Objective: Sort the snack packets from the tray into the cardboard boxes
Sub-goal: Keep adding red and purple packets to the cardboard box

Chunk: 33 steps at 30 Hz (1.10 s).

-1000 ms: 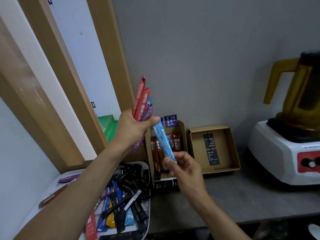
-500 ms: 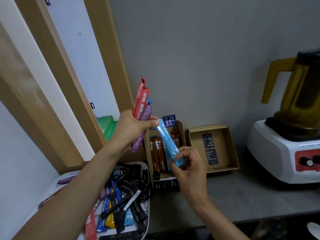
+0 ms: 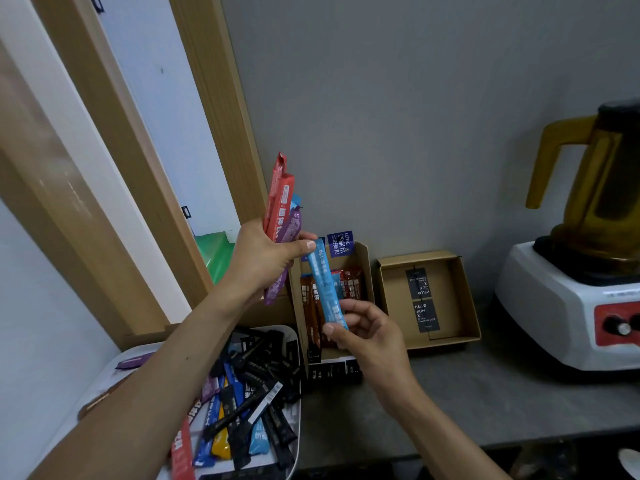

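Head view, one moment. L hand (image 3: 266,258), just left of centre, raised: fingers and thumb curled tight round a bunch of packets (image 3: 282,209) (red, purple, blue), fanned up toward 12 o'clock. R hand (image 3: 370,337), at 5 o'clock from L hand: thumb and fingertips pinching lower end of a light-blue packet (image 3: 325,292), remaining fingers loosely bent. Packet tilted, top end toward 11 o'clock and touching L thumb; held in air in front of first box (image 3: 366,271). Inside first box: brown and red packets (image 3: 351,284) standing on end, w/ blue card (image 3: 341,243) at back wall. At 3 o'clock of it, just beside: second box (image 3: 465,299), two black tags (image 3: 420,299) lying on its floor. At 7 o'clock of frame: tray (image 3: 107,377) w/ heap of mixed packets (image 3: 252,386), mostly black. At 3 o'clock of frame, apart from boxes: blender (image 3: 554,313) on grey counter (image 3: 502,403).
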Available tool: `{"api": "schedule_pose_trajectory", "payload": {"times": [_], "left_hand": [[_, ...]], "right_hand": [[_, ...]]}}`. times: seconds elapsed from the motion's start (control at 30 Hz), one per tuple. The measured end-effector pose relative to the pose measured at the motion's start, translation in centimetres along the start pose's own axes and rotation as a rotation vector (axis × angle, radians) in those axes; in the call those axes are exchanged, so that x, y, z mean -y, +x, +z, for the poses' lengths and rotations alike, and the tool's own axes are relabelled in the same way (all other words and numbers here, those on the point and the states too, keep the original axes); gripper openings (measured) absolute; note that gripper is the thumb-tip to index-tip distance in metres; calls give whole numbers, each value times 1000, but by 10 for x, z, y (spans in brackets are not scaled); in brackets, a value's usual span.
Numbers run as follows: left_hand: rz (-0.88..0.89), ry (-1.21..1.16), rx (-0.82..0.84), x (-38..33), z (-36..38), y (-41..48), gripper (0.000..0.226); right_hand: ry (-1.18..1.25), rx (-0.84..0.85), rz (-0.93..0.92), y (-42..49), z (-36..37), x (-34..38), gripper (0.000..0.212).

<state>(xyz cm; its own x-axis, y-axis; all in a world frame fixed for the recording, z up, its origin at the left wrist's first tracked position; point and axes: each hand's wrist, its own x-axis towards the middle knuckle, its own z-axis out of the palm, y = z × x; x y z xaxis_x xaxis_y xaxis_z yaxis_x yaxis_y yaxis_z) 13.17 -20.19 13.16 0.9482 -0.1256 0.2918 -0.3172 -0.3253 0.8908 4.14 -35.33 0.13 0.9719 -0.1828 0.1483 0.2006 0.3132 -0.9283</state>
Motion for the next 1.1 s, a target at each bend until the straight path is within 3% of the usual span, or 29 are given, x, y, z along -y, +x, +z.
{"api": "schedule_pose_trajectory", "payload": {"times": [0.27, 0.43, 0.53, 0.8, 0.97, 1.03, 1.1], "left_hand": [[26, 115, 95, 3, 2, -5, 25], [-31, -72, -81, -3, 0, -9, 21], [-108, -196, -60, 0, 3, -13, 22], [-137, -442, -44, 11, 8, -27, 30], [-139, -529, -53, 12, 7, -30, 24], [-96, -490, -46, 13, 8, -30, 23], [-58, -430, -32, 14, 11, -29, 24]], "right_hand": [[-370, 33, -62, 17, 1, 3, 24], [-681, -39, -19, 31, 4, -21, 20], [-926, -70, -64, 39, 15, -38, 25], [-1091, -95, -135, 51, 24, -56, 20], [-997, -111, -118, 44, 24, -41, 16], [-687, -110, -123, 32, 29, -24, 12], [-319, -62, -115, 17, 33, -5, 27]]}}
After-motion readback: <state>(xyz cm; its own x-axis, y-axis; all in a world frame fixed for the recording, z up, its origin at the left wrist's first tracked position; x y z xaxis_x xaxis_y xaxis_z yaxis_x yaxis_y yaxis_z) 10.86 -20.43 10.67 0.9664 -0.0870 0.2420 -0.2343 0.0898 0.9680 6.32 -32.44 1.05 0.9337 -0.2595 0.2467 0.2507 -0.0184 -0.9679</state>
